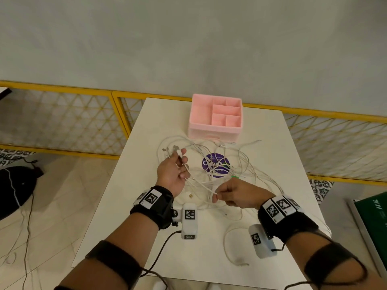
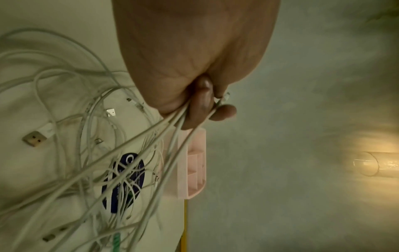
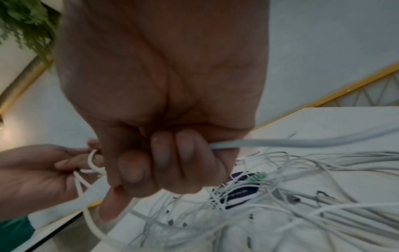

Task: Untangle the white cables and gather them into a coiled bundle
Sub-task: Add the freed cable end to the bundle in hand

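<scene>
Nearest to the person, 1 loose cable end lay curled on the white table, not held by anything. A little farther on, 1 cable was gripped in the right hand, with the fingers curled tight round it. The cable ran out of both sides of the fist. Beside it, and a bit farther away, several cables were held in the left hand. They were pinched between its fingers, and a few plugs stuck out past the fingertips.

Past both hands, the white cables were still spread in a messy heap on the middle of the table, over a round purple sticker. A small green clip was seen among them. At the far edge, a pink box with 6 small parts inside was standing just behind the heap.

The step in hand seemed to be the untangling. No coil had been made yet. Next, the cable in the right hand would likely need to be pulled slowly out of the heap. If it were tugged hard, the knots could be made tighter.
</scene>
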Demonstrator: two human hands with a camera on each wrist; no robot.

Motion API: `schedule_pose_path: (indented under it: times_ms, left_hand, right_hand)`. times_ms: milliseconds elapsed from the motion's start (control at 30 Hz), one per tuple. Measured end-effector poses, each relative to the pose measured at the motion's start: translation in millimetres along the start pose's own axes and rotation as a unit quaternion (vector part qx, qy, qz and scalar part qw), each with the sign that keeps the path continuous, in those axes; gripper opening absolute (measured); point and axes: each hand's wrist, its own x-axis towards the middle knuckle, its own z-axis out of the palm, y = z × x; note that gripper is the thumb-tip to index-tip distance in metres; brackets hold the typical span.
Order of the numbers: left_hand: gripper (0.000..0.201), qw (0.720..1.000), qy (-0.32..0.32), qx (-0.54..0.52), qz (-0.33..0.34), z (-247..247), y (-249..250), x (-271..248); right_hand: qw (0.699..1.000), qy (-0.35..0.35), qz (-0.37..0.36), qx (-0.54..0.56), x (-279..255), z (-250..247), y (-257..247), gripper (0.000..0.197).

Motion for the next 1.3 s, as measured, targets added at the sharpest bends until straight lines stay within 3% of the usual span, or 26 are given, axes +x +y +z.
schedule_pose_path:
  times_ms: [167, 300, 367, 500, 667, 833, 933, 1033, 1100, 1200, 1300]
  left_hand:
    - [0.025, 0.999, -0.021, 0.020, 0.025, 4, 0, -5]
    - [0.028, 0.997, -0.052, 0.055, 0.016, 10, -8, -11]
    - [0.033, 0.994, -0.067, 0.081, 0.020, 14, -11, -15]
    - [0.030, 0.988, -0.094, 0.118, 0.040, 17, -17, -22]
    - [0.027, 0.985, -0.110, 0.127, 0.046, 13, -13, -24]
    - [0.028, 0.975, -0.139, 0.170, 0.038, 6, -12, -26]
    - [0.033, 0.958, -0.153, 0.237, 0.058, 6, -14, -27]
    - [0.034, 0.938, -0.142, 0.302, 0.096, 4, -17, -25]
    - [0.035, 0.934, -0.136, 0.311, 0.108, 5, -18, -24]
    - [0.035, 0.947, -0.141, 0.279, 0.071, 13, -20, -30]
    - [0.027, 0.960, -0.139, 0.241, 0.021, 18, -23, -36]
  right_hand:
    - [0.998, 0.049, 0.017, -0.036, -4, -11, -6, 0.019]
    - [0.969, 0.233, -0.063, -0.043, 9, -14, -42, 0.014]
    - [0.957, 0.268, -0.105, -0.024, 19, -12, -63, 0.015]
    - [0.962, 0.241, -0.116, -0.062, 41, -12, -81, 0.029]
    - [0.965, 0.224, -0.137, -0.030, 49, -11, -81, 0.010]
    - [0.968, 0.201, -0.145, 0.035, 47, -12, -82, 0.011]
    - [0.956, 0.236, -0.136, 0.109, 51, -15, -84, 0.010]
    - [0.950, 0.268, -0.125, 0.103, 56, -11, -84, 0.007]
    - [0.953, 0.269, -0.115, 0.080, 57, -4, -84, 0.017]
    - [0.965, 0.212, -0.101, 0.117, 57, 9, -86, 0.024]
    - [0.967, 0.208, -0.115, 0.086, 54, 16, -88, 0.028]
